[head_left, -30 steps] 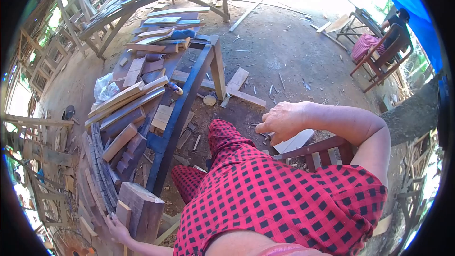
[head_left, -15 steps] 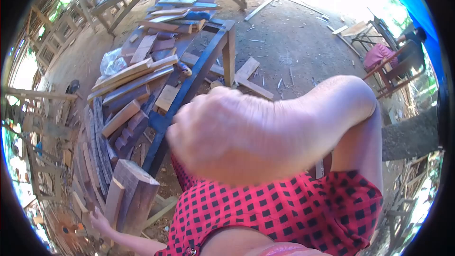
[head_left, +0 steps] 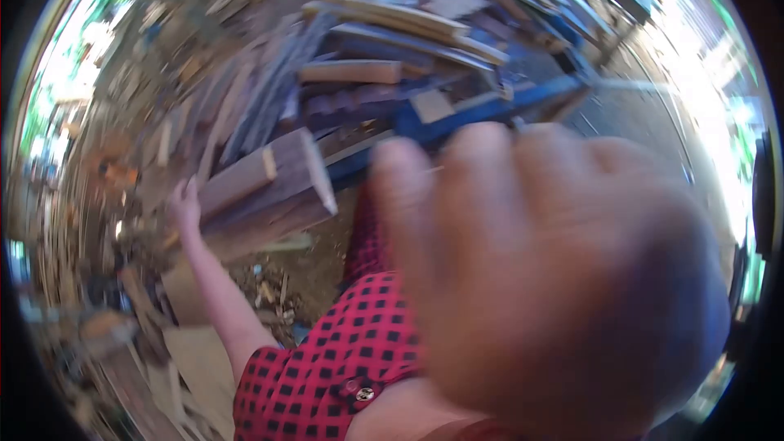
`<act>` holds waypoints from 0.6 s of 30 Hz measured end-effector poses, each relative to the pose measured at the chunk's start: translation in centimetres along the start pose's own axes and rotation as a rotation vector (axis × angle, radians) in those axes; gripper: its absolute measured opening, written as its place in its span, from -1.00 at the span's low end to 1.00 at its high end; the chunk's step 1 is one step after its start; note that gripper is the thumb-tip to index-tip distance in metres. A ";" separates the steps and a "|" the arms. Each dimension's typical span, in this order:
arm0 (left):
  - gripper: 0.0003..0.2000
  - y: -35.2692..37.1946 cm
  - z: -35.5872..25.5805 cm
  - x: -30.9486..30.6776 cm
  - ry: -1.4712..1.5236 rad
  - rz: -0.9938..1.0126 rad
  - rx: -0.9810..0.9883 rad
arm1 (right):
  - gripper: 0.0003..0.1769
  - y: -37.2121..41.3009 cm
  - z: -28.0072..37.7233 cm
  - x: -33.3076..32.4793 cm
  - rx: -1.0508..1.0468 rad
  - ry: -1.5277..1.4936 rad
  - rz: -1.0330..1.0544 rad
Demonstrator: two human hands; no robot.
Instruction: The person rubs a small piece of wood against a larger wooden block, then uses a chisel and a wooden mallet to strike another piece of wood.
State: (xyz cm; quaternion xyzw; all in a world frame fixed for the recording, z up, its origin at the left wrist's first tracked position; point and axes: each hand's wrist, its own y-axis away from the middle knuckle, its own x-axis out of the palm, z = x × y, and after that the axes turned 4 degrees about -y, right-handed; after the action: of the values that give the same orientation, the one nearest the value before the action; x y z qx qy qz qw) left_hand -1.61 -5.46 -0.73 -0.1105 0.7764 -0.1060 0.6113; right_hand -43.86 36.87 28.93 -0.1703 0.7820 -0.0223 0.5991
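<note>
At frame right, right hand (head_left: 555, 278), now closer and blurred, grip indiscernible; at left, left hand (head_left: 186, 206), fingers extended, touches wood block (head_left: 273, 180).

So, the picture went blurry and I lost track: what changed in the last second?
The right hand came up from out in front to just before the camera and now fills the lower right, blurred. The view swung toward the wood pile. The left hand stayed at the thick wooden block.
</note>
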 end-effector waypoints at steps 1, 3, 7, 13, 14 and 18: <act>-0.44 -0.8 1.1 -0.1 0.012 -0.013 0.001 | -0.71 -1.7 0.0 0.3 -0.020 -0.017 -0.037; -0.44 0.9 -1.4 -5.0 -0.082 -0.108 -0.085 | -0.59 -5.7 0.7 1.2 -0.028 -0.120 0.014; -0.42 0.0 2.2 -5.0 -0.280 -0.166 -0.177 | -0.47 -10.8 -0.7 8.0 -0.194 -0.478 0.261; -0.52 0.4 2.9 -3.2 -0.164 0.043 -0.249 | -0.39 -18.7 3.9 18.9 -0.444 -0.616 0.183; -0.50 0.9 1.4 -4.9 -0.183 0.129 -0.283 | -0.39 -20.1 5.3 20.2 -0.499 -0.614 0.171; -0.48 2.2 0.8 -6.4 -0.213 0.120 -0.321 | -0.28 -25.6 11.6 25.2 -0.614 -0.726 0.037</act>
State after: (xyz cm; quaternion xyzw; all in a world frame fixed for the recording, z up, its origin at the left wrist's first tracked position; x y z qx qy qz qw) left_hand 0.50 -1.46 4.38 -0.1707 0.7195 0.0680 0.6697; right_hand -32.38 7.34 8.40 -0.3223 0.4955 0.2816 0.7559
